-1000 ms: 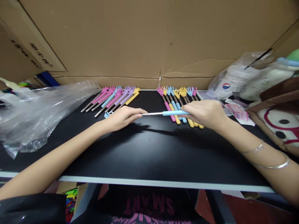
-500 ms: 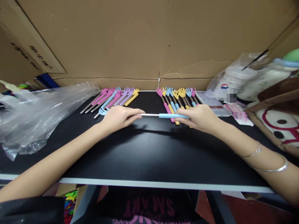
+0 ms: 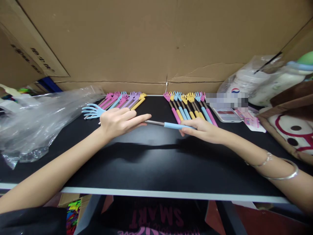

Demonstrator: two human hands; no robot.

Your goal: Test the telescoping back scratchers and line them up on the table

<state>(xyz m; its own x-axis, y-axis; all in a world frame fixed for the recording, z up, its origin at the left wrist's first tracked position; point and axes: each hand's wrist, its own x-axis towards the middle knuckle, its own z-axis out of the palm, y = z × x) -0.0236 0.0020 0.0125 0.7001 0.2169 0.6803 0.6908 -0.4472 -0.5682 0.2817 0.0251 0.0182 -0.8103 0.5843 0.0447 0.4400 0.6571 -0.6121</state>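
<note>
Grasping blue back scratcher (image 3: 172,125), partly hidden, in left grip (image 3: 117,121) and right grip (image 3: 201,131), with white cup (image 3: 249,83) in clear bag (image 3: 265,60) at two o'clock.

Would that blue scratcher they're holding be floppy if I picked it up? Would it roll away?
The scratcher is probably stiff, since its rod looks like straight metal. Its round-looking handle might start rolling, but the wide, splayed claw would likely stop it.

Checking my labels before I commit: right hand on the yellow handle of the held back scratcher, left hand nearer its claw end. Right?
One error: the handle is light blue, not yellow, as the head view shows. The right hand is on it, with the left hand nearer the claw end.
</note>
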